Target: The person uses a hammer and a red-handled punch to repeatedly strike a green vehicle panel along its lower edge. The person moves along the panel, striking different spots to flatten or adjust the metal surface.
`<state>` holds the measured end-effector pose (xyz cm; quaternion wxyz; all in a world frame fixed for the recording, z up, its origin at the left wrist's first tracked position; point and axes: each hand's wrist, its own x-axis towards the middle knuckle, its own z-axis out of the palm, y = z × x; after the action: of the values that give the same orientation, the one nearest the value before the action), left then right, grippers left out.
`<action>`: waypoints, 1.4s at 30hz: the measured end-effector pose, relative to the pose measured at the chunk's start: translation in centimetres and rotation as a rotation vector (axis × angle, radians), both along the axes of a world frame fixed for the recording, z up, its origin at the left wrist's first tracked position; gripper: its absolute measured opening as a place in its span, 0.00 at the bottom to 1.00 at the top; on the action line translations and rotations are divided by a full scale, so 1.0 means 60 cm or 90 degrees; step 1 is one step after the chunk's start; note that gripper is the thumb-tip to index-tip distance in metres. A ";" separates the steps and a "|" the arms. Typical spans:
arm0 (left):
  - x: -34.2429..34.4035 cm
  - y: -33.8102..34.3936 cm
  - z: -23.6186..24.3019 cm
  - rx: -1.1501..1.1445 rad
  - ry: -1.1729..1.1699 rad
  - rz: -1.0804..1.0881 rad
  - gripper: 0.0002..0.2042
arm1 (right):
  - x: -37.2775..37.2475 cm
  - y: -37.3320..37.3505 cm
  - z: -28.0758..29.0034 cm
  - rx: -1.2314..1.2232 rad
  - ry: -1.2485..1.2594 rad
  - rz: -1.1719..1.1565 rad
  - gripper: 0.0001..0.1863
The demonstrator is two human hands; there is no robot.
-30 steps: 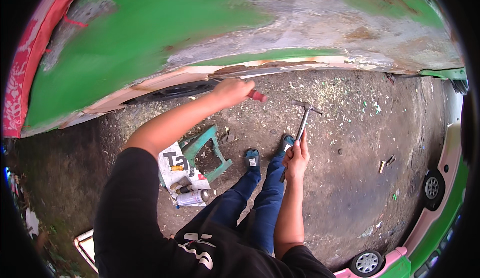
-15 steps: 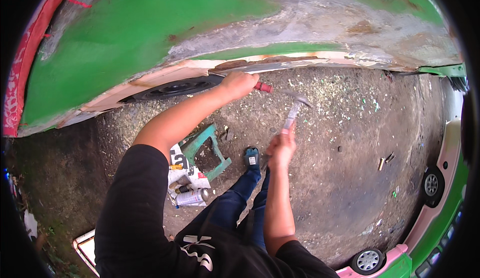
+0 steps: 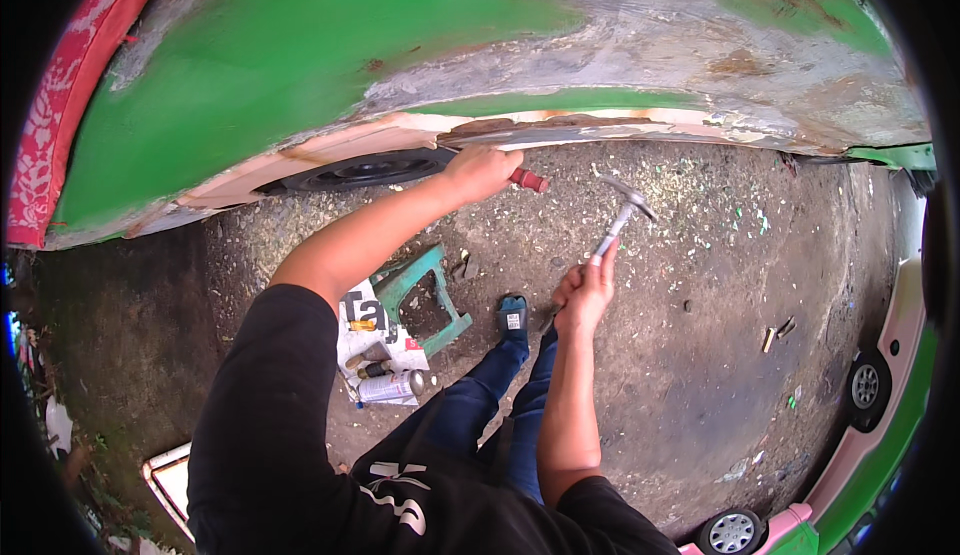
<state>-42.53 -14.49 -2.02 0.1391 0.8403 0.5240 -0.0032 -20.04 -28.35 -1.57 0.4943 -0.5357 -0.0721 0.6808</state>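
Observation:
Against the lower edge of a green car body (image 3: 270, 65), my left hand (image 3: 482, 173) is closed round a tool with a red handle (image 3: 529, 181). The handle's butt end sticks out to the right of my fist. The tool's working end is mostly hidden by the hand and the rusty sill (image 3: 560, 127), so its kind cannot be told. My right hand (image 3: 585, 295) grips the pale shaft of a hammer (image 3: 630, 198), lower and further right. The hammer's metal head is apart from the red handle, a short way to its right.
Paint flakes litter the ground (image 3: 700, 305). A green plastic stool (image 3: 440, 305) stands left of my foot, beside a printed sheet (image 3: 405, 350) with a spray can (image 3: 388, 386) and small tools. A black wheel (image 3: 370, 168) sits under the body. Another pink-and-green car (image 3: 890, 355) stands at right.
My right hand and the hammer have moved right, so the hammer head is further from the red handle. My left hand stays at the sill. The view has shifted slightly.

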 end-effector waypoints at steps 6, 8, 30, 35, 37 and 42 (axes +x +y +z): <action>-0.039 -0.054 0.008 0.091 -0.136 -0.057 0.08 | -0.031 -0.059 0.001 -0.047 0.046 0.102 0.27; -0.058 -0.078 0.017 0.103 -0.226 -0.141 0.07 | -0.007 -0.065 -0.006 -0.024 0.011 0.041 0.28; -0.052 -0.061 0.010 0.104 -0.213 -0.174 0.08 | 0.037 -0.069 0.026 -0.010 -0.052 0.112 0.27; -0.041 -0.046 0.008 -0.007 -0.145 -0.170 0.07 | 0.050 -0.074 0.025 -0.010 -0.047 0.121 0.27; -0.036 -0.043 0.016 -0.060 -0.088 -0.180 0.06 | 0.056 -0.076 0.026 -0.011 -0.049 0.117 0.27; -0.058 -0.042 0.046 -0.064 -0.012 -0.146 0.07 | 0.072 -0.076 0.027 -0.012 -0.051 0.094 0.27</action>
<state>-45.99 -17.01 0.76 0.1850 0.8867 0.4222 -0.0374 -15.73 -32.90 0.07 0.4342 -0.5601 -0.1247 0.6944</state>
